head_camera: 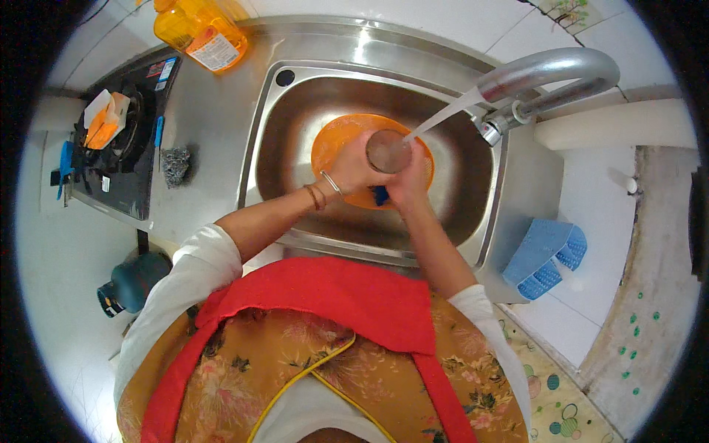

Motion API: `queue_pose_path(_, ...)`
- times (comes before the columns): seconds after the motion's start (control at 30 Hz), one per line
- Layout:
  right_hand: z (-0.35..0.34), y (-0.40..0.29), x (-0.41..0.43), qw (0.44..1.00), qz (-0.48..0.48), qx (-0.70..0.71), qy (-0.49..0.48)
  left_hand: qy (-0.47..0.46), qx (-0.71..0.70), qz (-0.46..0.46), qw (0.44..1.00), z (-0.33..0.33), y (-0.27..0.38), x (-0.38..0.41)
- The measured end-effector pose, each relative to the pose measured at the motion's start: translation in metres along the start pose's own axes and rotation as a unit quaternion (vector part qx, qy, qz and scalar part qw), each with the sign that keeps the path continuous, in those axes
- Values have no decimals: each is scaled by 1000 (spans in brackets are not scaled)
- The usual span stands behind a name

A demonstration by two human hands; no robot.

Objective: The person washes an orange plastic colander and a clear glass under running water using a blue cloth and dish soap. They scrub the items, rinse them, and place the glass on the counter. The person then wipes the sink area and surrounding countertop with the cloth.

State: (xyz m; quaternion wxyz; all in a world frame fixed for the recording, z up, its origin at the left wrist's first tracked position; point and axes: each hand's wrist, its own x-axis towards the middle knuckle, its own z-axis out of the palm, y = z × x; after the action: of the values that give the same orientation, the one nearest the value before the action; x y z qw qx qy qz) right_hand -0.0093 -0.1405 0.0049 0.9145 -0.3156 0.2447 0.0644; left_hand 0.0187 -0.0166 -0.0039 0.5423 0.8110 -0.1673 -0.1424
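Note:
Both of my hands are wrapped around a round, clear drinking glass (389,151), its round end facing up. My left hand (351,162) grips its left side, and my right hand (410,176) holds its right side. Water (443,114) runs from the curved metal faucet (548,65) onto the glass near its upper right edge. Below my hands, an orange plastic basin or colander (330,134) lies in the stainless steel sink (460,205). A dark blue item (380,195) shows between my wrists; its kind is unclear.
A steel wool scrubber (175,166) lies on the metal counter (207,122) left of the sink. Behind it stands an orange bottle (207,41). A black gas stove (135,183) is at the far left, and a blue plastic caddy (540,257) is at the right.

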Motion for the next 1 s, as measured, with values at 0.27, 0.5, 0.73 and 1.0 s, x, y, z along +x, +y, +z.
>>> queue_pose_path(0.27, -12, 1, 19, 999, 20, 4, 40, -18, -92, -18, 995, 13, -22, 20)
queue_pose_path(0.5, -2, -13, 4, 995, 45, -25, 87, 2, -119, -22, 993, 17, 5, 21)
queue_pose_path(0.73, -38, -20, 2, 981, 15, -161, 104, -2, -230, -100, 968, 28, -12, 39)
queue_pose_path(1.0, -30, -25, -11, 933, -19, -339, 118, -351, -496, -300, 736, 4, -22, 47)
